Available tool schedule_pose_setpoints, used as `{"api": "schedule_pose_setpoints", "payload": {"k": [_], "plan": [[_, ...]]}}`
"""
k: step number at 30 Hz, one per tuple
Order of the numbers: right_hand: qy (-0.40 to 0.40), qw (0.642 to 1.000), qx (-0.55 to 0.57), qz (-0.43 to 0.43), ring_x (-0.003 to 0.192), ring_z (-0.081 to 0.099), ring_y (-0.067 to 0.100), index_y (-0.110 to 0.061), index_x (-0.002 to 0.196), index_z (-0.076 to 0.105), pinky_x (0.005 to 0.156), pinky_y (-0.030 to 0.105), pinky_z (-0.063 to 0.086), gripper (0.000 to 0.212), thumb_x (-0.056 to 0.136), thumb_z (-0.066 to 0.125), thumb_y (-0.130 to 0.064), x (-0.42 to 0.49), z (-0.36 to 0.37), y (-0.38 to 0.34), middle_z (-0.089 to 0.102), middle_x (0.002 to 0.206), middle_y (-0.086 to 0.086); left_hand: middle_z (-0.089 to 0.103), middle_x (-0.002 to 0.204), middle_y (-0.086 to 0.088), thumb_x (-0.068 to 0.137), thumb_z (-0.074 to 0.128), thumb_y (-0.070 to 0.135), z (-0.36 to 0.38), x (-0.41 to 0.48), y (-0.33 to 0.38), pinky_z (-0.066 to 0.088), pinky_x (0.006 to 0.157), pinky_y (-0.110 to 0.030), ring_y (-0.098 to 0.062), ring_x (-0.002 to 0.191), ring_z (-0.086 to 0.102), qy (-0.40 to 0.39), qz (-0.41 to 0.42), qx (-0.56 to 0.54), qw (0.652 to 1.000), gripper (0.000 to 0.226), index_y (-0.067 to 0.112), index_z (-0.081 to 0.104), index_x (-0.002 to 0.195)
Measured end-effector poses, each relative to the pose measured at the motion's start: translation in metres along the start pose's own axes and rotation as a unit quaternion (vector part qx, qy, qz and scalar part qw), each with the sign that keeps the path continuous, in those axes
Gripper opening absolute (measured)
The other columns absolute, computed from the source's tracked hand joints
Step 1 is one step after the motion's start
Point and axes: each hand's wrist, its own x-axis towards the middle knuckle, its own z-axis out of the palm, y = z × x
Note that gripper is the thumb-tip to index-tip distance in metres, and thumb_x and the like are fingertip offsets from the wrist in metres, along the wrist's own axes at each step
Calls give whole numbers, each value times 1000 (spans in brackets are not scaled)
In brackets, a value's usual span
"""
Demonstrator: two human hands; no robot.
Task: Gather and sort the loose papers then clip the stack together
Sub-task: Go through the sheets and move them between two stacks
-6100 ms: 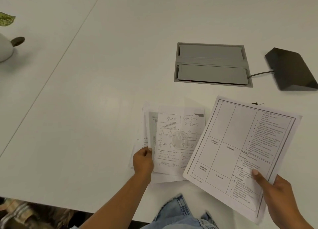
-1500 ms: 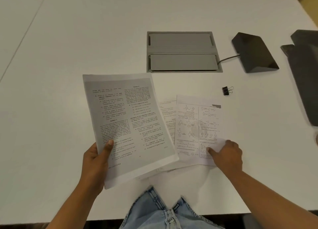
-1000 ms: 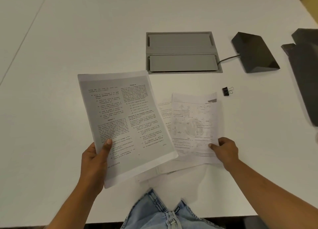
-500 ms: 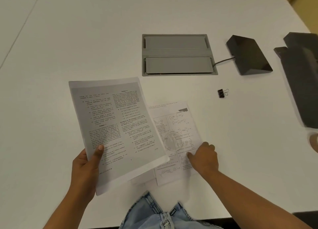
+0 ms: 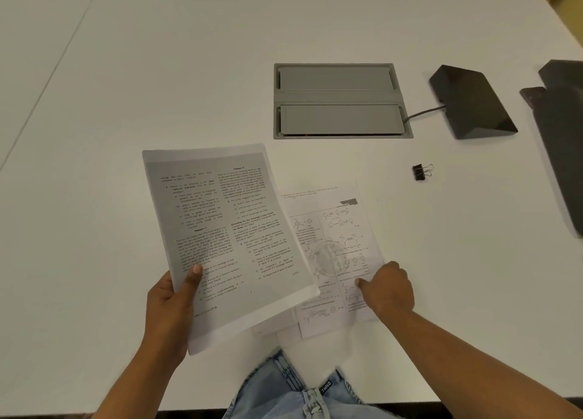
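Observation:
My left hand [image 5: 172,305] grips the lower left corner of a sheaf of text pages [image 5: 220,229] and holds it tilted up off the white table [image 5: 94,135]. To its right a sheet with chemistry diagrams [image 5: 334,229] lies flat on the table over other sheets, whose edges peek out at its top and bottom. My right hand [image 5: 386,287] sits at that sheet's lower right edge, thumb on top, fingers curled at the edge. A small black binder clip [image 5: 419,172] lies alone on the table, beyond and to the right of the papers.
A grey cable hatch [image 5: 339,100] is set into the table behind the papers. A black wedge-shaped device [image 5: 470,103] with a cable stands to its right. A dark object [image 5: 561,135] lies at the right edge. The table's front edge runs just above my lap.
My right hand lifted the diagram sheet and brought it leftward, down flat beside the held pages. The left hand's sheaf has barely moved.

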Motion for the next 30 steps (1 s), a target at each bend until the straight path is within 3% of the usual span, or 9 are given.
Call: {"api": "schedule_pose_setpoints", "payload": {"k": [6,9,12,14,20,24,27,30], "plan": [[-43,997,61,1,105,65,33,-6,121,57,79,35,52,63,73,82,-36,7,-4,2,67,117,13,78,93,3,94,61,27,-3,-2,-4,60,64,-39,-30,84,73,-1,-4,-3,1000,11,27,69,101],[3,997,71,-38,95,67,31,-8,112,63,67,30,52,49,75,78,-38,4,-7,10,69,106,11,77,98,1,94,61,27,-5,-2,-3,59,67,-40,-31,85,72,1,-4,-1,1000,11,27,68,102],[60,992,63,-97,81,63,29,-10,102,66,62,36,57,40,81,69,-44,2,-8,25,62,89,8,75,101,0,94,60,28,-8,-2,-2,58,67,-39,-31,87,71,3,-1,-3,1000,12,27,68,104],[68,989,71,-115,72,58,24,-11,100,68,57,32,52,35,85,66,-42,2,-12,37,56,84,5,74,104,-2,94,60,29,-9,-1,-1,58,68,-39,-32,88,71,7,0,-2,1000,13,27,67,105],[82,988,81,-104,69,54,22,-15,106,70,57,26,41,29,86,68,-36,10,-25,64,55,86,2,74,104,-2,94,60,29,-12,0,0,57,70,-40,-34,89,70,12,-2,0,1000,12,28,67,104],[84,989,82,-92,68,60,23,-16,100,71,58,29,50,21,84,69,-29,14,-24,71,65,86,3,74,106,-4,93,61,29,-9,0,-2,58,73,-43,-34,91,70,10,-6,-1,1000,13,27,67,105],[59,991,90,-77,65,62,21,-16,97,70,53,26,47,15,84,69,-25,14,-21,71,66,79,-1,74,107,-5,93,61,29,-5,0,-3,58,74,-45,-35,92,71,5,-7,-1,1000,17,26,67,109],[40,994,78,-64,73,66,27,-14,100,67,58,31,53,28,80,74,-32,15,-15,69,68,87,4,74,106,-3,93,61,29,-2,0,-2,59,68,-40,-32,89,71,1,-2,0,1000,19,24,67,111]]}}
